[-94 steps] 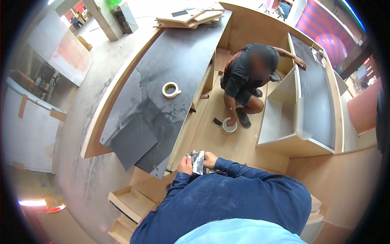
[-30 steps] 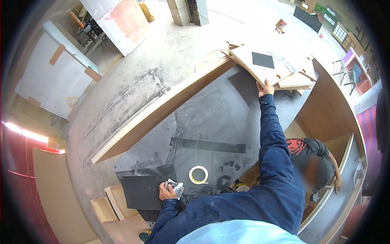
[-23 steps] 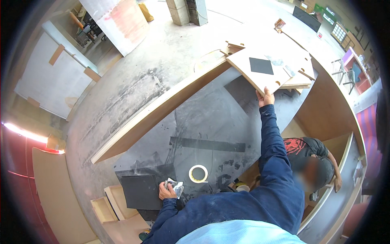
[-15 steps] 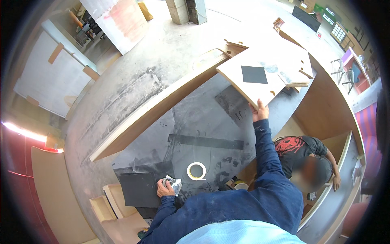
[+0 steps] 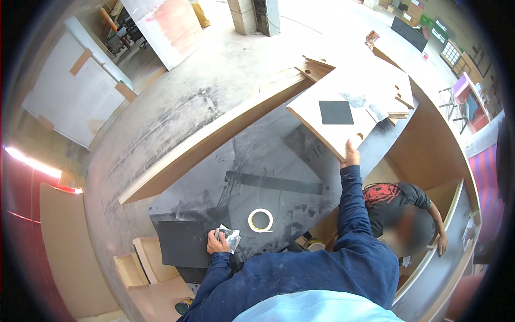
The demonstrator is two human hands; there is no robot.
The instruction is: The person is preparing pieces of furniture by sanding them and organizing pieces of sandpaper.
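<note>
My right hand [image 5: 351, 154] is closed on the near corner of a pale wooden panel [image 5: 317, 122], thumb on top. A black square sheet [image 5: 336, 112] lies on that panel, beside a round cut-out. On the dark grey work surface [image 5: 209, 185], my left hand [image 5: 218, 242] is closed round a crumpled grey-white piece [image 5: 233, 239], perhaps a wrapper or cloth. It rests at the edge of a larger black sheet [image 5: 182, 244]. To its right lies a roll of pale tape [image 5: 251, 220] with a loose end.
A co-worker in a dark shirt [image 5: 382, 197] crouches at right inside a wooden frame [image 5: 429, 129], one hand on its edge. A long board [image 5: 214, 140] stands on edge along the far side. Behind my panel lie more pale panels [image 5: 389, 80]. Open wooden boxes [image 5: 131, 271] sit lower left.
My right hand has drawn the pale panel toward me, and the black square sheet has come along on it. My left hand keeps its place with the crumpled piece. The view has shifted slightly.
</note>
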